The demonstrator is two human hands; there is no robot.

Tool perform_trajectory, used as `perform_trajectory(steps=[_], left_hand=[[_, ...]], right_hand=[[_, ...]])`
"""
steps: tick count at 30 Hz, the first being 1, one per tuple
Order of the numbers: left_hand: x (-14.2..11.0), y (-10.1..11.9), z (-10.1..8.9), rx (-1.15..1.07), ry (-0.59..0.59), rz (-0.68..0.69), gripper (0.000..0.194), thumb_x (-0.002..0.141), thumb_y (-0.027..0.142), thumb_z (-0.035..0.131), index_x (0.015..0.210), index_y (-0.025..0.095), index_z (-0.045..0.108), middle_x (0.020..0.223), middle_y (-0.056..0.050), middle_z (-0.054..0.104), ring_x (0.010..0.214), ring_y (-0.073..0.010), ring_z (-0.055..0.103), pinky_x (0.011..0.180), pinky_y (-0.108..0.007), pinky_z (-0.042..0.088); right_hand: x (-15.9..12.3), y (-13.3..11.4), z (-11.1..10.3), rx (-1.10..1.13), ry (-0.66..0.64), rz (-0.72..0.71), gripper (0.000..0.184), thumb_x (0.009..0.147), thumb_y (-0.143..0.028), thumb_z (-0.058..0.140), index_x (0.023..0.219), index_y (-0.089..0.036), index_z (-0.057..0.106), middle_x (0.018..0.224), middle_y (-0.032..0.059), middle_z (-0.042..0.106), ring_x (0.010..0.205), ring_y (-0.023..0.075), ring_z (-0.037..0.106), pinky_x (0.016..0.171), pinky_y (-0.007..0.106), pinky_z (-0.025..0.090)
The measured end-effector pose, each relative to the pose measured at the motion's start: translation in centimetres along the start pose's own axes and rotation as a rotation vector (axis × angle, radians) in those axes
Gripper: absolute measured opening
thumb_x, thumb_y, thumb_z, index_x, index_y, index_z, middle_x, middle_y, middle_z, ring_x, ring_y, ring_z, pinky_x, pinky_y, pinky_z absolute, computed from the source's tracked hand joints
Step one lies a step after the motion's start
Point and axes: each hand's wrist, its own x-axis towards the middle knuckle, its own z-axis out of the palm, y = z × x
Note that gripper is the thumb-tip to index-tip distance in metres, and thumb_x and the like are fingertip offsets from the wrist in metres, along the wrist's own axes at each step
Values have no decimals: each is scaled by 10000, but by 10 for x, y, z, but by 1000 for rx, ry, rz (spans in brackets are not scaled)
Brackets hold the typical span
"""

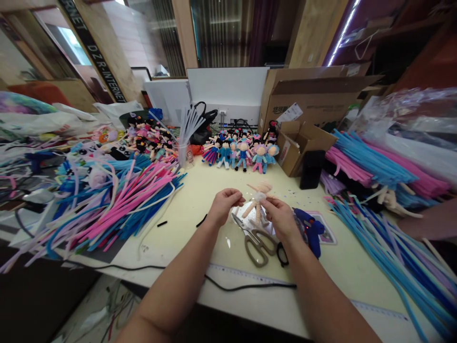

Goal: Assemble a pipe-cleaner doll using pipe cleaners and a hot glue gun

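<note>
My right hand grips a small beige pipe-cleaner doll with a whitish patch at its chest. Its round head points away from me and its legs hang toward the table. To the left of the doll, my left hand has its fingertips pinched together; whatever they may hold is too small to make out. Below the doll lie scissors with grey-brown handles, their blades pointing up and left. A blue glue gun rests just right of my right hand, partly hidden by it.
Bundles of colourful pipe cleaners cover the left side, and more blue pipe cleaners lie at the right. Finished dolls stand at the back beside an open carton. A black cable runs along the front edge.
</note>
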Motion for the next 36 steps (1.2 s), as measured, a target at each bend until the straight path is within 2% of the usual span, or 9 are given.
perform_trajectory(steps=[9,15,20,29,36], left_hand=[[1,0,-2,-33,-36,-33,380,586,430,786,771,119,670,701,-77,709,585,-125,627,650,-273,493],[8,-1,-13,-1,98,5,312,540,376,810,665,133,660,612,-48,675,515,-95,571,583,-241,456],[12,3,-18,-73,148,2,325,488,356,827,633,140,631,539,4,603,469,-61,500,517,-207,400],[12,7,-22,-108,136,1,384,454,377,846,626,141,597,530,21,563,471,-48,465,504,-198,356],[15,5,-24,-102,116,37,360,541,393,791,621,158,530,522,41,523,456,-42,417,484,-188,321]], right_hand=[[0,1,0,-3,13,10,365,566,-434,783,767,-143,688,517,-54,507,425,56,295,415,223,195],[0,1,-3,-19,11,11,386,592,-448,768,827,-147,705,580,-38,568,430,56,322,422,225,226],[-1,-3,-2,-9,22,9,382,588,-429,772,834,-146,703,580,-38,563,432,53,324,421,223,230],[1,-7,-3,62,76,23,371,515,-393,802,751,-135,677,533,-51,525,416,37,297,403,211,181],[-1,-12,-3,31,81,-5,366,520,-397,799,742,-136,670,527,-56,522,419,39,311,406,208,211]])
